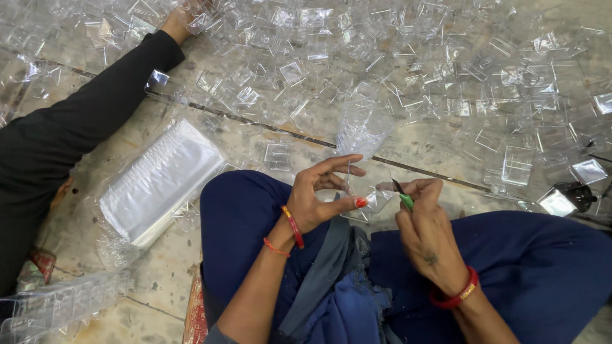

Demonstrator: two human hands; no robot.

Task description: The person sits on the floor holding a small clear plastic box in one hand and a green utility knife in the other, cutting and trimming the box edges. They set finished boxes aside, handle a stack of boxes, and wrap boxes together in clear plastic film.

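Pretty cramped spot: the person sits on the worn stone floor [159,280] with knees in dark blue cloth filling the near edge, and the only open room is a thin strip of floor between the knees and the huge scatter of small clear plastic blister trays [408,70] that covers the whole far half and runs off the top and right edges. The left hand [319,194] has thumb and fingers closed on a clear plastic blister piece [364,191], held just above the lap, near centre. The right hand [424,220] is just beside it, its grip clamped round a small green-handled cutter with a dark blade [403,195] that points at the piece; can't tell if the blade actually touches. The piece's outline is hard to make out since it's see-through. To the left, a clear plastic bag holding a neat stack of clear sheets [162,181] lies on the floor. Far left, another person's black sleeve [83,118] reaches into the pile, hand mostly hidden.
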